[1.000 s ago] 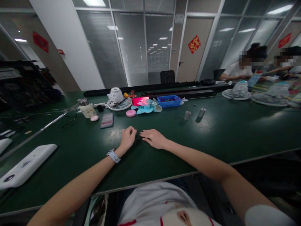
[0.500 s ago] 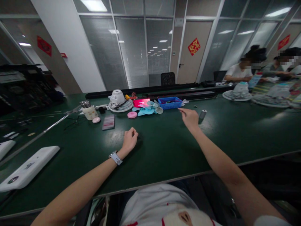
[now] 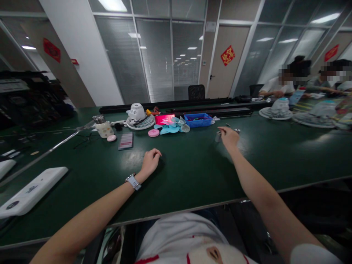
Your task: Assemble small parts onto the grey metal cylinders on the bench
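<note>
A short grey cylinder with a metallic sheen (image 3: 218,136) stands upright on the smooth dark-green counter (image 3: 181,187), just by the fingertips of the right hand (image 3: 230,138). That hand's fingers reach forward in a narrow, bent shape; whether they grip or merely touch the cylinder, I cannot tell. A second grey metallic cylinder (image 3: 237,130) shows only its round top behind the same hand. The left hand (image 3: 150,161) lies well apart from both, low over the counter, its fingers loosely curled; whether their tips meet, I cannot tell. A watch with a pale grey strap (image 3: 133,181) circles the left wrist. Beyond the hands sits a shallow, rectangular blue plastic tray (image 3: 202,124) with small items inside. Beside it lie thin, curved light-blue fan blades (image 3: 169,129), a flat round pink disc (image 3: 153,133) and a flat panel with a glowing red screen (image 3: 164,119). Farther left is a white plastic fan housing (image 3: 136,112) on a round, ribbed grille (image 3: 143,123), then a cream spotted cup (image 3: 104,130) and a smooth, rounded pale-pink piece (image 3: 111,138). A long white slab with softened edges (image 3: 34,192) rests at the near left.
</note>
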`<state>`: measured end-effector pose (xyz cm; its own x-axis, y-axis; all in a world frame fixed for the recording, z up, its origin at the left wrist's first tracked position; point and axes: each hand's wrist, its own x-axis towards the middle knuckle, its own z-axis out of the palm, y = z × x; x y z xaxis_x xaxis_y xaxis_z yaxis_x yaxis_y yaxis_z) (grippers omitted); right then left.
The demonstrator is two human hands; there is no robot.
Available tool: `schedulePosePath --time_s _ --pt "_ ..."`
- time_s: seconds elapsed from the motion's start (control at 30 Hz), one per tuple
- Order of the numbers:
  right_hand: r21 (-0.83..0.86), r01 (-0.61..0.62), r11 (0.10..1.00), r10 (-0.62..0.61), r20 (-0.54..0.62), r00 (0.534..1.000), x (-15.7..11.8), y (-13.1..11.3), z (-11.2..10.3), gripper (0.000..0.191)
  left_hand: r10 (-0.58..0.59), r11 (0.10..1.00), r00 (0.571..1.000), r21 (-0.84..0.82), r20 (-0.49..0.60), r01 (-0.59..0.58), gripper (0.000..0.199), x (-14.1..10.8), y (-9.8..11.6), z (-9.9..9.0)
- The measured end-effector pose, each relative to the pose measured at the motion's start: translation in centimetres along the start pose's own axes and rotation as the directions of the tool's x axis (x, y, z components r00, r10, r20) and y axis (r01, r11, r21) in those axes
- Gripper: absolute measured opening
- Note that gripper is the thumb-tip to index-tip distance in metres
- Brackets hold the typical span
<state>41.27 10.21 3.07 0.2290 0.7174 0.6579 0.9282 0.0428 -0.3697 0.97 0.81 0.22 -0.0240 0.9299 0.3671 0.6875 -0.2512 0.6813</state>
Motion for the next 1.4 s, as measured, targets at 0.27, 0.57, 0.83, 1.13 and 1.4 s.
schedulePosePath --time_s 0.27,0.57,0.83,1.13,1.4 --pt "-0.03 0.01 1.0 -0.008 0.042 0.999 0.0 -0.1 0.2 0.033 0.008 0.999 1.0 0.032 0.025 -0.008 0.024 -0.1 0.3 -0.1" --pt "-0.072 -0.009 0.997 0.019 0.14 0.99 0.2 -0.3 -0.1 0.037 0.017 1.0 0.999 0.024 0.032 -0.018 0.027 -0.2 0.3 -0.1" --pt "-0.003 -0.176 0.984 0.171 0.238 0.956 -0.2 0.7 1.3 0.045 -0.021 0.998 0.999 -0.056 0.051 0.023 0.027 -0.2 0.5 -0.2" --pt "0.601 0.123 0.79 -0.38 0.322 0.867 -8.3 -13.6 1.0 0.042 0.156 0.983 0.985 -0.109 0.072 -0.148 0.036 -1.5 3.1 -1.0" --pt "0.689 0.168 0.705 -0.533 0.359 0.767 -12.8 -17.3 -0.4 0.046 0.244 0.966 0.97 -0.098 0.024 -0.24 0.028 -1.4 3.8 -0.5"
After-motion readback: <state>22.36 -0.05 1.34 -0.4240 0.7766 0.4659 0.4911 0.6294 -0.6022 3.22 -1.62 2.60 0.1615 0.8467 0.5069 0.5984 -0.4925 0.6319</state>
